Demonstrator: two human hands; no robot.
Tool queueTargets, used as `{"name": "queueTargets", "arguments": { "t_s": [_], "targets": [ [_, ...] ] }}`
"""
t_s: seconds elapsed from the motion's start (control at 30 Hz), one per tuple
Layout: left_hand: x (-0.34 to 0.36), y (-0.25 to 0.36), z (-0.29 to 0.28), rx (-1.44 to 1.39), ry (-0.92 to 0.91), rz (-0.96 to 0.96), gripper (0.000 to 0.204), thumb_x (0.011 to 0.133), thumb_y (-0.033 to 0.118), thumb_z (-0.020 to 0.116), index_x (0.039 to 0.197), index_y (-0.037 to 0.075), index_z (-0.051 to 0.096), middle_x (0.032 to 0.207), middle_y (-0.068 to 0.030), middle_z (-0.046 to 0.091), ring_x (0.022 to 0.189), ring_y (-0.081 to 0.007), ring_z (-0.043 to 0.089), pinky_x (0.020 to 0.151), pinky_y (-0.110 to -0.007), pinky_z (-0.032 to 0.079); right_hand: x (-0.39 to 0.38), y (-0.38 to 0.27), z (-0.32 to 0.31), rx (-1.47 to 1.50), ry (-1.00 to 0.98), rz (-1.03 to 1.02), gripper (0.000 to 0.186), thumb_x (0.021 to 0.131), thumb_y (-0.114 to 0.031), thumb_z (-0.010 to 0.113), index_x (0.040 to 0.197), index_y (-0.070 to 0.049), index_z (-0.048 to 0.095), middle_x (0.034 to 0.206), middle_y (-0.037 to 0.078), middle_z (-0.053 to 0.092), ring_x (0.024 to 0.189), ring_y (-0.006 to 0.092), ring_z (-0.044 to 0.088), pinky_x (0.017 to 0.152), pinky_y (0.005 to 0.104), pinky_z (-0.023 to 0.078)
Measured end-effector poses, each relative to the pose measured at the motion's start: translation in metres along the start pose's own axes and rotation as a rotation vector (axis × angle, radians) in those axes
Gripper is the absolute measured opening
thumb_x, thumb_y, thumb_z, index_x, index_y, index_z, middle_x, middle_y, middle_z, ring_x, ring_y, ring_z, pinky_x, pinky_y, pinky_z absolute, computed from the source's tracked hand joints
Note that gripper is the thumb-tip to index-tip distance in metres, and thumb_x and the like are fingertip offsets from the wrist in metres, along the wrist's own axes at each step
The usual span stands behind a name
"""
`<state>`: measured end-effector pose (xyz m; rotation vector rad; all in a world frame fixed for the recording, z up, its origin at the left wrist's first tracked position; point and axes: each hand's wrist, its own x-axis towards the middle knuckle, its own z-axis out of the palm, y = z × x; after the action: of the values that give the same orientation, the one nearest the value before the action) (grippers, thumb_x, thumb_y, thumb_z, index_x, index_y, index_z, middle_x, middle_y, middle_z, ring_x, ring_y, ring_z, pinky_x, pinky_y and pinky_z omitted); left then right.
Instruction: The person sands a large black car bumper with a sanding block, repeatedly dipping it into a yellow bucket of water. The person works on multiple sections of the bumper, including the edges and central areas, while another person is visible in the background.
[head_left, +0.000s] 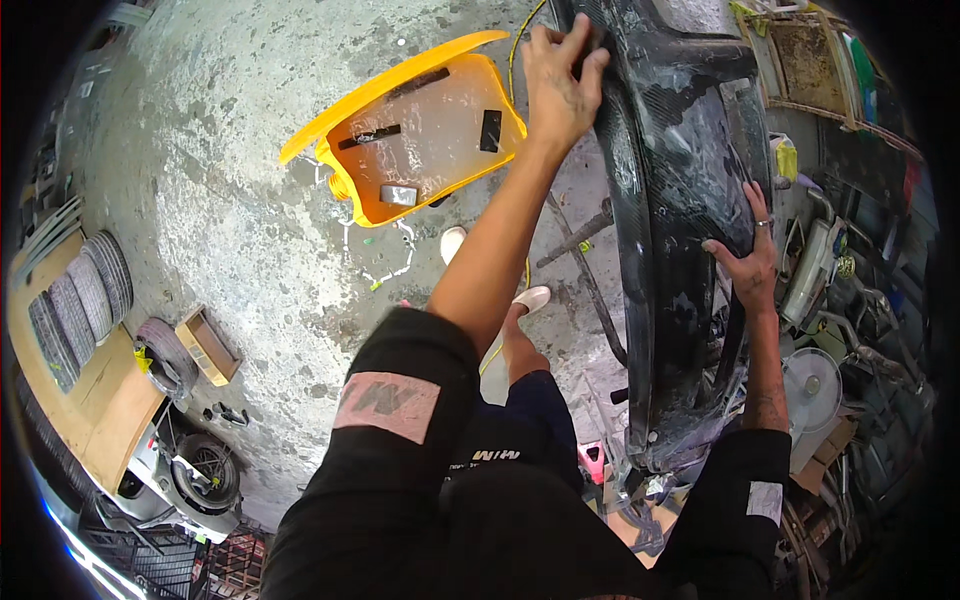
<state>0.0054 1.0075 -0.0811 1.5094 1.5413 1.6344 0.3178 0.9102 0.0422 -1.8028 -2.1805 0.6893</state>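
Note:
A large black carbon-fibre-look panel [662,150], scuffed with pale residue, runs down the right of the view on a stand. My left hand [560,80] is at its upper left edge, fingers bent against it; their tips are partly hidden. My right hand [750,255] lies lower on the panel, thumb spread and fingers stretched along the right part. Left of my left arm, an open yellow plastic container [353,95] on the floor holds several dark strips and a small silvery piece.
A yellow hose [514,42] and metal stand bars [565,243] lie by my feet. Tyres [85,290], boards, a cardboard box [205,345] and a wheeled vehicle [180,470] line the left. Exhaust pipes [806,290], a fan [812,395] and clutter crowd the right.

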Motion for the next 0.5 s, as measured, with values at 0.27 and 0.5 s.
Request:
{"name": "queueTargets", "arguments": {
  "t_s": [0.27, 0.5],
  "targets": [
    [-0.111, 0.069, -0.005, -0.014, -0.199, 0.054, 0.07, 0.085, 0.004, 0.076, 0.152, 0.013, 0.059, 0.113, -0.0202, 0.058, 0.1, -0.0382, 0.053, 0.092, -0.049, 0.045, -0.026, 0.011, -0.02, -0.034, 0.036, 0.082, 0.098, 0.073, -0.027, 0.094, 0.158, -0.014, 0.046, 0.166, 0.018, 0.041, 0.15, 0.0356, 0.045, 0.123, 0.0448, 0.037],
    [-0.076, 0.049, 0.011, 0.002, 0.013, -0.059, 0.057, 0.09, 0.008, 0.075, 0.146, 0.009, 0.064, 0.111, -0.0228, 0.056, 0.105, -0.0392, 0.052, 0.092, -0.047, 0.044, -0.011, 0.016, -0.002, 0.007, 0.024, 0.052, 0.093, 0.077, -0.036, 0.093, 0.156, -0.016, 0.048, 0.165, 0.018, 0.043, 0.15, 0.0363, 0.044, 0.122, 0.0446, 0.038]
  ]
}}
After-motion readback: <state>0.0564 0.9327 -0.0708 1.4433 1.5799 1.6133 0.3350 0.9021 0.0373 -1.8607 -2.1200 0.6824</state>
